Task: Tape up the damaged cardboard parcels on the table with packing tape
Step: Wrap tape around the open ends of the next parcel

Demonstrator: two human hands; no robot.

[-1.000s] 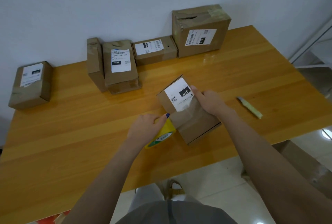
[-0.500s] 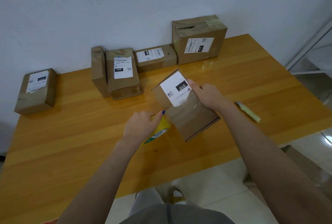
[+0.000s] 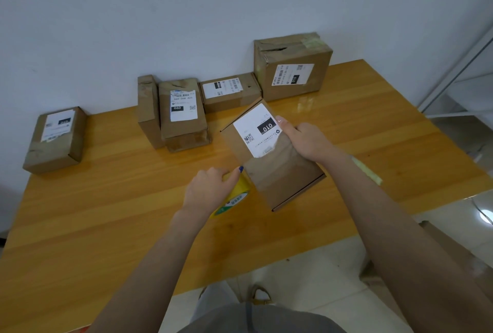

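Brown flat cardboard parcel (image 3: 282, 172) sits tilted mid orange wooden table (image 3: 106, 212). Far left of it, a brown box labelled "060" (image 3: 182, 111). The left hand (image 3: 210, 191) is curled round a yellow packing-tape roll (image 3: 234, 196) at the parcel's left edge. White label (image 3: 257, 129) reads "010", plus a QR code. The right hand (image 3: 309, 140) grips the parcel's right edge. Likely light, stiff, dentable: hold it by the edges.

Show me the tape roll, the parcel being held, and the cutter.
tape roll (image 3: 238, 191): head view, its yellow side face.
held parcel (image 3: 282, 175): head view, bare cardboard below the label.
cutter (image 3: 368, 171): head view, middle of its pale green handle.
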